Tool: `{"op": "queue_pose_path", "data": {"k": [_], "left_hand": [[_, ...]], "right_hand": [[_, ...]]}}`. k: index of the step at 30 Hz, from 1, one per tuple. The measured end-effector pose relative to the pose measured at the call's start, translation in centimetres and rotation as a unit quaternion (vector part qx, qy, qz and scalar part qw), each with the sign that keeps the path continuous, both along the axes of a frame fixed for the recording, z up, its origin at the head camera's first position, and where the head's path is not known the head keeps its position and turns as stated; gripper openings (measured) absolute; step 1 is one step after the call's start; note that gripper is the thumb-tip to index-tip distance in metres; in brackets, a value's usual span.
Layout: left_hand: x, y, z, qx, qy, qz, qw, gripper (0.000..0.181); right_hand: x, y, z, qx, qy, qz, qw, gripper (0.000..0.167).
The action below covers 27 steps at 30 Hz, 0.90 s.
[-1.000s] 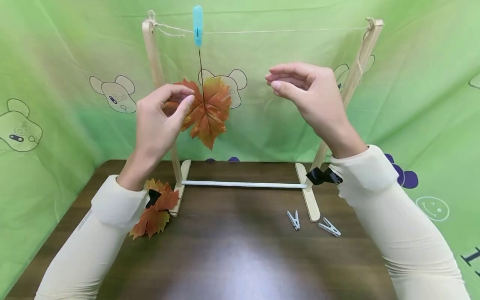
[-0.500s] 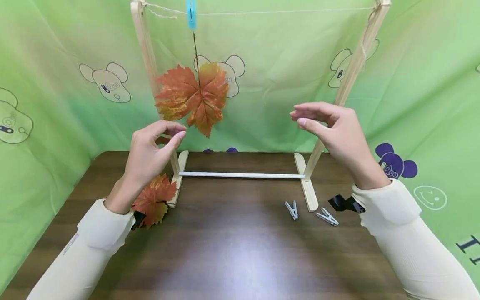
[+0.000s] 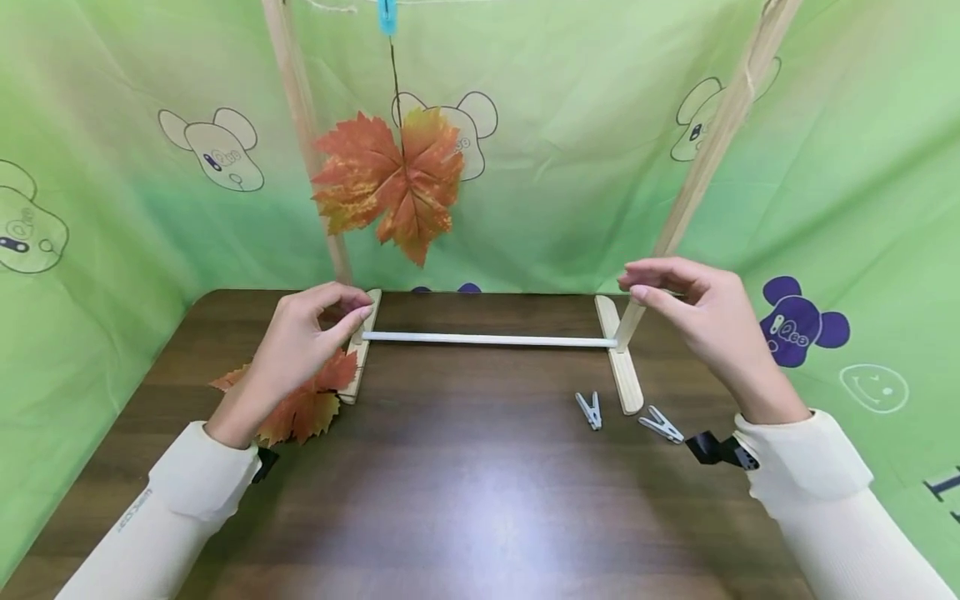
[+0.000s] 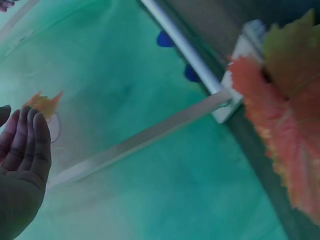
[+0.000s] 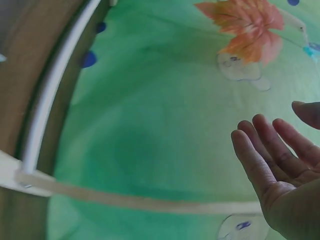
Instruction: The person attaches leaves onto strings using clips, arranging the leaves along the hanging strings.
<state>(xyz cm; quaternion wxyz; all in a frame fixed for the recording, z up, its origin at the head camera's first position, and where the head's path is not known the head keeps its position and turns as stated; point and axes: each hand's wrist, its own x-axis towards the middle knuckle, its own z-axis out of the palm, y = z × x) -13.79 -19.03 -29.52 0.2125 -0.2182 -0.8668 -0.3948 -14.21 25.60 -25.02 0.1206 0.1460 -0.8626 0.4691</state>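
Both hands have dropped since a sec ago: they were up by the hanging leaf's level, now they're well below it, & the head view has tipped down so the blue clip sits right at its top edge.

The left hand [image 3: 311, 333] is in front of the stand's left foot [image 3: 360, 358], near the leaves on the table [image 3: 300, 408]; fingers loosely bent, thumb apart, nothing in it. The right hand [image 3: 701, 321] is in front of the lower part of the right post [image 3: 712, 146]; fingers relaxed & a bit spread in the wrist view, thumb off to the side, also holding nothing.

The hanging leaf [image 3: 390, 179], orange w/ some yellow-green, is up by the left post [image 3: 296, 100], dangling by its stem from the blue clip [image 3: 387, 17] on the string [image 3: 442, 2].

On the dark wood table [image 3: 465, 492], the leaves lie beside the left foot, partly hidden by the left wrist. A white rod [image 3: 487, 339] runs b/w the two feet. Two grey clips lie near the right foot [image 3: 628, 383]: one left of it [image 3: 589, 411], the other to its right [image 3: 662, 425]. Bkgd: green cloth [image 3: 562, 208] w/ cartoon mouse heads, incl. a purple one [image 3: 795, 325] on the right.
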Motion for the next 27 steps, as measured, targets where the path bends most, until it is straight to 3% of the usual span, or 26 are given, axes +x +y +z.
{"op": "queue_pose_path", "data": {"k": [5,11,15,21,27], "left_hand": [[0.1,-0.4,-1.4,-0.037,-0.028,0.007,0.9989,0.007],[0.1,-0.9,-3.2,-0.074,-0.100,-0.001,0.9923,0.013],[0.1,-1.3,-4.4,-0.085,-0.144,-0.024,0.9857,0.016],[0.1,-1.6,-6.3,-0.091,-0.181,-0.061,0.9775,0.024],[-0.2,-1.7,-7.5,-0.108,-0.226,-0.082,0.9647,0.025]], "right_hand": [[0.3,1.5,-2.0,0.009,-0.009,-0.009,0.9999,0.026],[0.5,3.0,-4.7,0.032,0.003,-0.004,0.9995,0.028],[0.8,3.7,-6.1,0.043,-0.001,-0.004,0.9991,0.028],[1.3,4.6,-7.4,0.051,-0.009,-0.004,0.9986,0.029],[1.8,5.5,-8.5,0.062,-0.024,0.005,0.9978,0.028]]}}
